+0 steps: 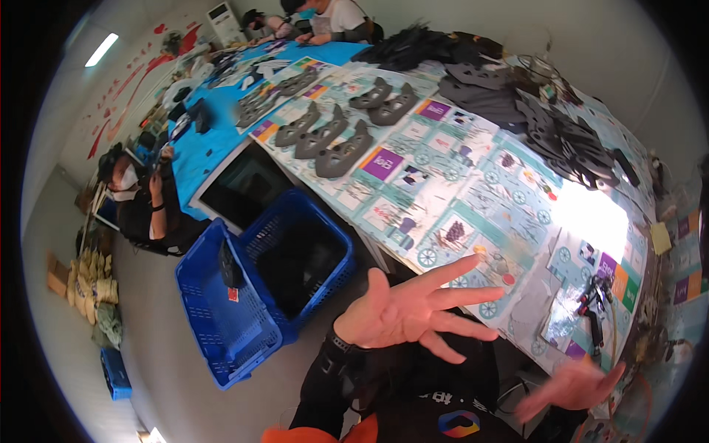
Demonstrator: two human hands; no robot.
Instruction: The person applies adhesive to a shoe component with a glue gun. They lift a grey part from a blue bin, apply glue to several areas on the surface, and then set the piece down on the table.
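The person's left hand [417, 310] and right hand [572, 387] spread wide and empty near the table [473, 192], seemingly between handling steps, while grey parts [351, 151] lie farther across it; taking one would call for reaching and closing a grip.

A blue, perforated crate [229, 325] stood open beside the counter [480, 192], set at an angle, its rim meeting that of a second crate [303, 207]. The first held a black piece [230, 266]; the second, indistinct dark contents [292, 258]. A black tool [593, 317] lay on the counter, toward its near right edge.
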